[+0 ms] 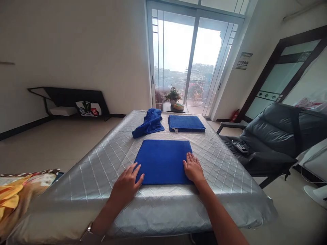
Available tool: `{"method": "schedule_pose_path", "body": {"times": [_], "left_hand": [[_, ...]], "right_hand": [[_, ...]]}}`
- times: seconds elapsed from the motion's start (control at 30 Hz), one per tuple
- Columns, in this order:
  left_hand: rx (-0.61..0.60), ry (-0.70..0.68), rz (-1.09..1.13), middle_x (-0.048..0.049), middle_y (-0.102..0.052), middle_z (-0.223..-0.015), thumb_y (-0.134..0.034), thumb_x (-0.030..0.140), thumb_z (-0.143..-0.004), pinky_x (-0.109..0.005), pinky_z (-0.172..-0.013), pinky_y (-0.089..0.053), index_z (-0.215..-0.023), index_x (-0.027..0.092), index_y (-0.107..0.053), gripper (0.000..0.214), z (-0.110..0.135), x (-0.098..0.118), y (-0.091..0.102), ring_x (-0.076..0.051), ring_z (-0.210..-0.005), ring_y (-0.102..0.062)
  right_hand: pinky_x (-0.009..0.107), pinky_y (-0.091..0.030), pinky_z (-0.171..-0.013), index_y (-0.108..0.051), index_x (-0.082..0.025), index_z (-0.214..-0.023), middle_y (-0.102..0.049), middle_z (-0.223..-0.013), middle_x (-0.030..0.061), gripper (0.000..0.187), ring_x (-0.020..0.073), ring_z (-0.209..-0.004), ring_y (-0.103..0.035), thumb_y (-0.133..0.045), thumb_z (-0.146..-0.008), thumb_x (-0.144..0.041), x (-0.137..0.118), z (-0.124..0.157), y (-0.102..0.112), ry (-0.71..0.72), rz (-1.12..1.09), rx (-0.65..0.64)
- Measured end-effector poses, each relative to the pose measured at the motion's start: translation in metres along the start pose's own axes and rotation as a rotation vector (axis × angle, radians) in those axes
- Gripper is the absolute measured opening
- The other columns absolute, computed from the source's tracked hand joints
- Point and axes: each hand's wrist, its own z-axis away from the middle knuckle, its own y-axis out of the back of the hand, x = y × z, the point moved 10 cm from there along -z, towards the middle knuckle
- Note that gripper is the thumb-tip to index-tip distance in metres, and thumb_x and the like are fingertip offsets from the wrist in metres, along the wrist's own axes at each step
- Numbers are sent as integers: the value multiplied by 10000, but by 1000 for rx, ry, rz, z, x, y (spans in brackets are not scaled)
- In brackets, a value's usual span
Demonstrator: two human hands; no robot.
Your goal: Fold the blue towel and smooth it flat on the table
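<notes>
Where the hands (127, 180) (193, 168) rest, folded blue cloth (162, 163) lies between.

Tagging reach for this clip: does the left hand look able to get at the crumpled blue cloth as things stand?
Probably yes, perhaps with a forward lean: only the near folded cloth, lying flat, and the silver cover come between the left hand and the crumpled blue cloth.
</notes>
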Motion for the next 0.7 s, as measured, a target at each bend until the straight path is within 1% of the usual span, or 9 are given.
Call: {"method": "schedule_pose_path", "body": {"times": [0.1,0.17,0.23,0.33,0.4,0.47,0.53,0.63,0.7], "left_hand": [[-56,-98,-48,-117,-554,-1479,-314,563,-1000,-475,-1162,-379,-1412,171,-569,624,-12,33,0,-310,-1398,-466],[-119,-211,-17,-130,-539,-1491,-297,611,-1001,-461,-1179,-348,-1439,149,-542,682,-25,76,-6,-310,-1412,-450],[-157,-379,58,-139,-491,-1529,-252,612,-1016,-432,-1202,-305,-1479,131,-488,708,-41,132,-14,-285,-1444,-409],[-255,-590,177,-137,-447,-1559,-165,554,-1047,-398,-1211,-274,-1522,135,-420,682,-65,204,-40,-240,-1462,-382],[-276,-587,199,-154,-392,-1587,-137,563,-1045,-409,-1227,-228,-1535,105,-386,715,-83,223,-62,-245,-1493,-319],[-287,-512,205,-150,-357,-1606,-117,574,-1041,-417,-1236,-200,-1550,101,-354,734,-96,220,-83,-244,-1512,-271],[-291,-428,204,-138,-334,-1619,-110,581,-1037,-421,-1243,-178,-1562,111,-332,738,-102,202,-97,-242,-1522,-242],[-306,-355,182,-131,-291,-1635,-125,614,-1023,-427,-1252,-142,-1571,115,-312,764,-103,161,-102,-241,-1533,-203],[-332,-289,143,-130,-256,-1646,-124,643,-1010,-429,-1254,-127,-1574,106,-299,798,-102,123,-98,-243,-1538,-183]], "right_hand": [[387,-74,-1248,-217,-69,-1598,-167,-1670,78,662,200,-1546,-130,-166,-1029,-404,0,-1,0,-2,-11,4],[383,-76,-1247,-217,-75,-1598,-171,-1671,77,659,195,-1546,-128,-171,-1030,-406,0,-1,0,-1,-10,10],[377,-80,-1246,-212,-75,-1599,-170,-1672,77,653,192,-1546,-125,-174,-1033,-399,0,0,0,7,2,11],[373,-85,-1244,-217,-85,-1600,-152,-1677,70,631,194,-1548,-112,-195,-1029,-355,-1,2,0,37,37,-8],[369,-90,-1243,-218,-107,-1603,-148,-1679,56,621,191,-1549,-105,-213,-1021,-322,-1,2,0,43,45,-16],[364,-100,-1242,-218,-117,-1605,-165,-1676,52,618,183,-1547,-115,-209,-1018,-313,1,2,1,25,32,-7],[365,-103,-1242,-224,-102,-1602,-182,-1672,60,622,180,-1545,-132,-192,-1021,-323,1,1,2,9,17,0],[368,-94,-1245,-228,-86,-1597,-188,-1669,59,633,179,-1542,-142,-178,-1026,-355,1,-1,1,0,1,10],[366,-89,-1246,-229,-89,-1597,-185,-1669,54,638,179,-1542,-143,-178,-1030,-377,1,-1,1,-4,-6,19]]}}
